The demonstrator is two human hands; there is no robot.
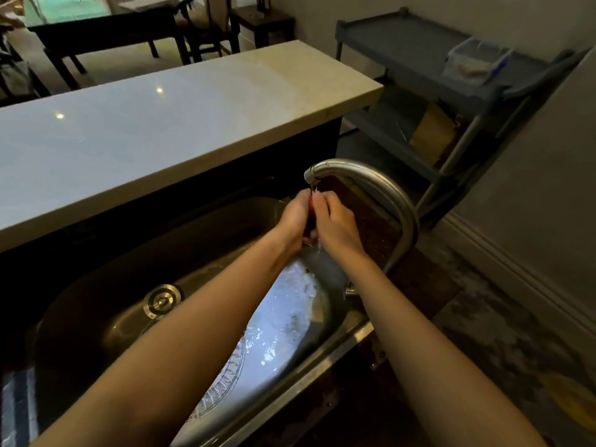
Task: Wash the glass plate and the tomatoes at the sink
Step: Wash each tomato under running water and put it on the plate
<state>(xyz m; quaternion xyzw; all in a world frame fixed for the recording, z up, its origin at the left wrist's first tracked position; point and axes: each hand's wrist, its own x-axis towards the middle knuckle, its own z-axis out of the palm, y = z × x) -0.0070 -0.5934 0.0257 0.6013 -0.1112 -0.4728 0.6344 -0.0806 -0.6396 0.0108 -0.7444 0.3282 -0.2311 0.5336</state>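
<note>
Both hands are cupped together right under the spout of the curved steel faucet (380, 191), over the sink. My left hand (295, 221) and my right hand (337, 225) press around a small red thing, a tomato (311, 204), of which only a thin sliver shows between the fingers. Water drips from under the hands. Below them the glass plate (277, 321), with a cut pattern on its rim, lies tilted in the right part of the steel sink (96, 304), wet and shiny. My forearms hide part of the plate.
The sink's round drain (161, 300) sits left of the plate. A pale counter (180, 124) runs behind the sink. A grey trolley (429, 56) with a clear box stands at the back right by the wall. A striped cloth (19, 408) lies at the lower left.
</note>
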